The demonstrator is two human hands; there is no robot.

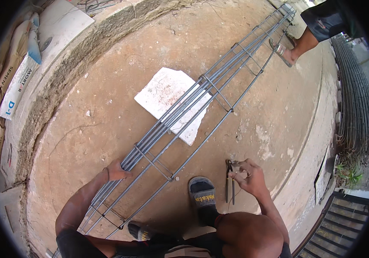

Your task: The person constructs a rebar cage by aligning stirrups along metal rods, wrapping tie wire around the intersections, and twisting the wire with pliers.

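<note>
On your left, paper sacks (19,73) line a rough concrete ledge (76,71), a hard edge limiting any swing that way. Your left hand (115,170) is wrapped over the bundled bars of the rebar cage (163,124), which stretches from lower left to upper right across a white slab (161,90). Expect it long, heavy and springy; the thick bundle should grip better than the thin ties, whose ends may scratch. Bare floor lies right of it. Your right hand (251,178) has bent fingers at the pincers (227,187); whether they pinch, you can't tell. Farther right, mind the other person's foot (294,56).
</note>
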